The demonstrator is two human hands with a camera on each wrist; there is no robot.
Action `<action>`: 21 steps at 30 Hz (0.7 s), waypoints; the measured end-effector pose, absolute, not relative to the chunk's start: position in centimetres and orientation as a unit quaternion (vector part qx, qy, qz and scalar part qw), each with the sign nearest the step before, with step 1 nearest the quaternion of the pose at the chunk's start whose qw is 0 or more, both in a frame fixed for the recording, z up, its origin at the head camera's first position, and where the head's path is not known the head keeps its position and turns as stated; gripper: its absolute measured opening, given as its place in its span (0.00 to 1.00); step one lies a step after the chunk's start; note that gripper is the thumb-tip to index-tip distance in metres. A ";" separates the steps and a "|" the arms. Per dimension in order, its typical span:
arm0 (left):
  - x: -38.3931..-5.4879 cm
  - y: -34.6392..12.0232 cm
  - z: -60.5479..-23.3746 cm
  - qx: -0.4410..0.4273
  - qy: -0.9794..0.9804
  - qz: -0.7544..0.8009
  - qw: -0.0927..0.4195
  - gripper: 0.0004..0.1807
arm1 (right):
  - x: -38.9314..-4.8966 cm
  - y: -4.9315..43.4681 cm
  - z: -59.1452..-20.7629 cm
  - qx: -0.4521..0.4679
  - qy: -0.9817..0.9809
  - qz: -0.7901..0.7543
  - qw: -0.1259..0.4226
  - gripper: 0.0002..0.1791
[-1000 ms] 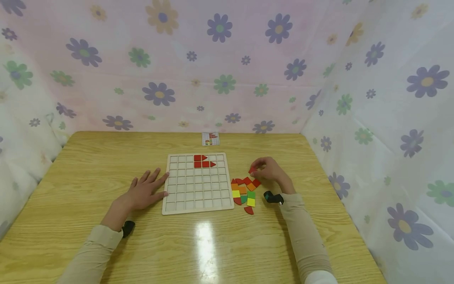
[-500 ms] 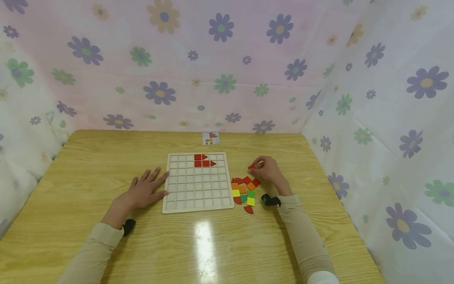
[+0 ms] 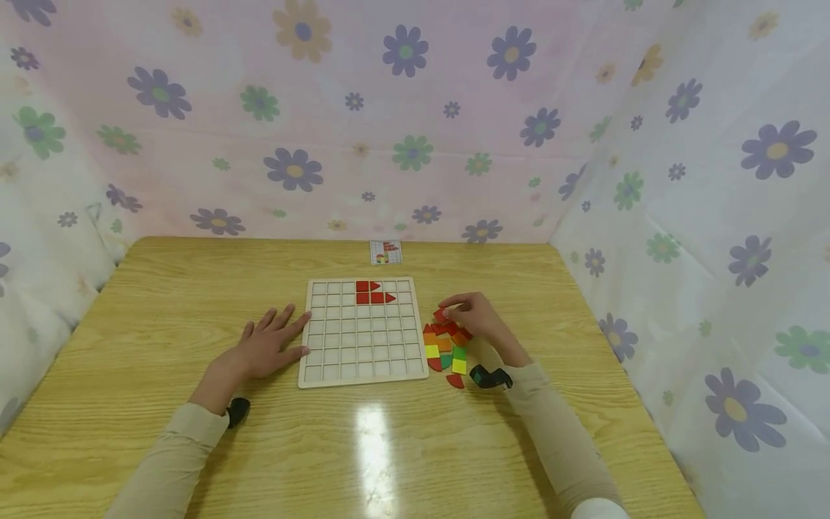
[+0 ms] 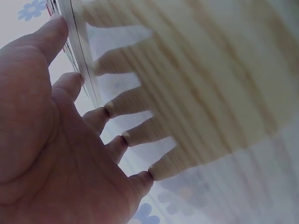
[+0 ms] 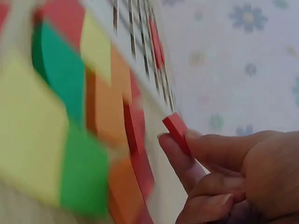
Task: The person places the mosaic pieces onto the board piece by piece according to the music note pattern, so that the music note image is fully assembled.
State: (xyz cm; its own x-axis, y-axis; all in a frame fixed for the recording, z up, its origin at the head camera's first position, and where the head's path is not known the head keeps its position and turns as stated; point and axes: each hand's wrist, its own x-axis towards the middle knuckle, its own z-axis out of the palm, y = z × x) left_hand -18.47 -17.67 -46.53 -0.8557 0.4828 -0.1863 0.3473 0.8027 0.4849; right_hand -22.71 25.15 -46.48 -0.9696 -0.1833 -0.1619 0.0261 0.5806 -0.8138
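My right hand [image 3: 478,318] pinches a red tile [image 3: 440,315] between thumb and finger, just off the grid board's right edge. In the right wrist view that tile [image 5: 176,133] is tilted, clear of the loose ones. My left hand [image 3: 262,351] lies spread on the table, its thumb and index fingertips at the left edge of the wooden grid board [image 3: 357,383]. In the left wrist view the fingers [image 4: 96,119] are straight and hold nothing. Red squares [image 3: 362,298] with pointed red ends sit in two rows in the board's upper cells.
Loose red, orange, yellow and green tiles [image 3: 459,366] lie beside the board's right edge, one red quarter-circle [image 3: 455,380] nearest me. A small pattern card [image 3: 385,252] lies behind the board. Flowered cloth [image 3: 292,216] hangs at the table's back and sides.
My right hand has moved left toward the board with the red tile, now above the loose tiles' far end. The left hand stays at the board's edge.
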 end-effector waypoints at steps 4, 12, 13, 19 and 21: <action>-18.6 -17.6 -46.4 0.222 0.938 0.221 0.150 0.40 | -22.0 23.1 -46.7 -0.055 0.856 -0.493 0.143 0.14; -18.7 -17.8 -47.0 0.220 0.938 0.222 0.150 0.40 | -21.0 18.9 -47.8 -0.052 0.818 -0.544 0.180 0.10; -18.7 -17.8 -47.1 0.221 0.938 0.223 0.150 0.40 | -20.9 18.4 -47.9 -0.056 0.814 -0.550 0.179 0.10; -18.9 -17.8 -47.4 0.220 0.938 0.223 0.150 0.41 | -21.0 16.5 -48.8 -0.085 0.811 -0.562 0.140 0.08; -19.0 -17.8 -47.4 0.220 0.938 0.222 0.151 0.41 | -21.1 16.0 -48.8 -0.088 0.816 -0.559 0.121 0.07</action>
State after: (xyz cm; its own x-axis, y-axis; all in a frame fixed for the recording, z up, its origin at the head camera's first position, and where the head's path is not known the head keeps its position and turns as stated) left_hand -18.98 -17.78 -47.41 -0.8579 0.4795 -0.1849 0.3458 0.8048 0.4825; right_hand -21.15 15.99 -48.85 -0.9555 -0.2781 -0.0987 -0.0084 0.3599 -0.9329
